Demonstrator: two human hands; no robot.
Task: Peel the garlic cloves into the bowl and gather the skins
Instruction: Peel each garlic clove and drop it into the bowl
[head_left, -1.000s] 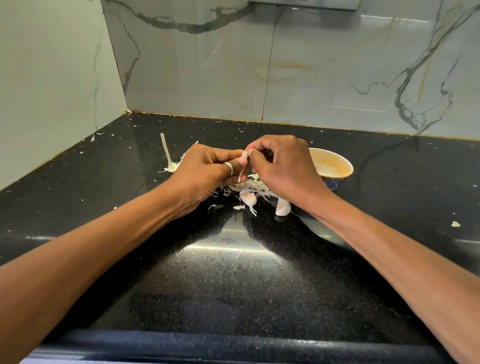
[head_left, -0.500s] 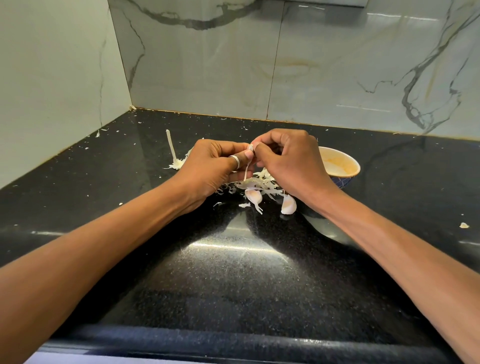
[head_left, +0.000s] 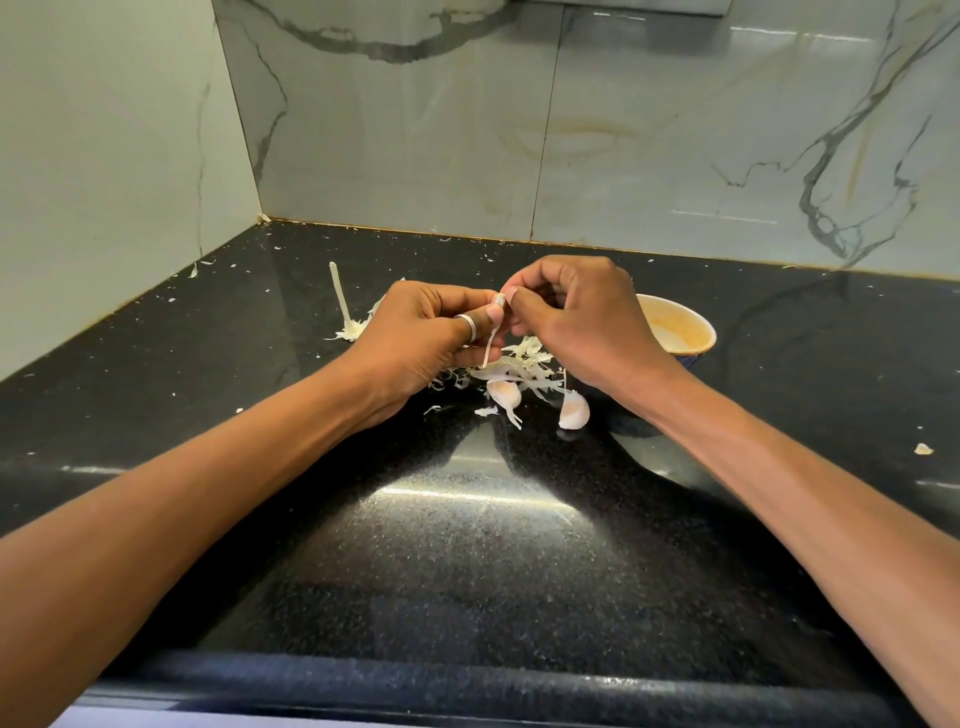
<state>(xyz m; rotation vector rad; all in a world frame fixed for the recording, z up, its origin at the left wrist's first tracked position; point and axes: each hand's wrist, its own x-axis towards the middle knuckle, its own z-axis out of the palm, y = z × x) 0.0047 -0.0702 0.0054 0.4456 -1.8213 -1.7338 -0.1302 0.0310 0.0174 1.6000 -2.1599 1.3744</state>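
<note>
We've got left hand (head_left: 415, 338) and right hand (head_left: 582, 322) in a tight pinch grip on one garlic clove (head_left: 500, 300); skin strip (head_left: 491, 340) dangles under the grip, skin pile (head_left: 524, 358) just below.

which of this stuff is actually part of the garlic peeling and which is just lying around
In the job:
held clove, pinched by left hand and right hand; left loose clove; right loose clove; skin pile; bowl; stray flake

Just lying about:
dry stalk; ring on the left hand; marble wall
</note>
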